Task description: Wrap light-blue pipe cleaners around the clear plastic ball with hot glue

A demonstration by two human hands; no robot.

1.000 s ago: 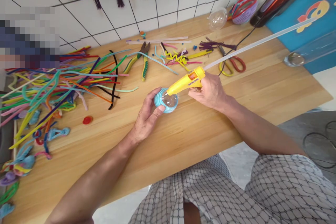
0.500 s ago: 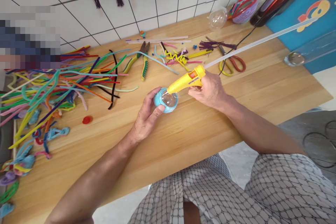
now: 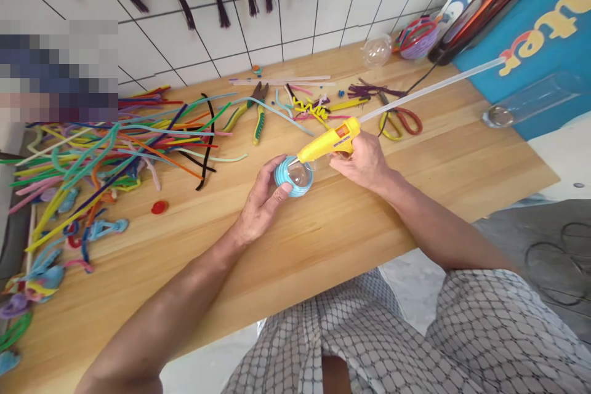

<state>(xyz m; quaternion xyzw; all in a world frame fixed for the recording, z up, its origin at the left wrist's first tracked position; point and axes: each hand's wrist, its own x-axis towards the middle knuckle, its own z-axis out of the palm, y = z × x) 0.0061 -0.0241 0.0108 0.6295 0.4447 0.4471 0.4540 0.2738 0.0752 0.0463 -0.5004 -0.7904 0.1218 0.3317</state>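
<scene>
A clear plastic ball wrapped in light blue pipe cleaner [image 3: 280, 176] is gripped in my left hand [image 3: 262, 208], thumb in front and fingers behind. My right hand [image 3: 362, 162] is closed around the handle of a yellow hot glue gun [image 3: 327, 140]. Its nozzle points down and left, at the ball's inner edge beside the blue coils. A long translucent glue stick [image 3: 434, 87] sticks out of the gun's back, up to the right. Whether the nozzle touches the ball I cannot tell.
Many coloured pipe cleaners [image 3: 115, 148] are heaped at the left. Pliers [image 3: 253, 112], scissors [image 3: 399, 122] and a red cap [image 3: 159, 206] lie on the wooden table [image 3: 221, 301]. A clear ball [image 3: 377, 51] and a purple-wrapped ball [image 3: 418, 40] stand by the tiled wall.
The head view has shifted slightly, so the background sits lower. Both hands keep their hold, and the nozzle stays at the ball's edge with hardly any movement.
</scene>
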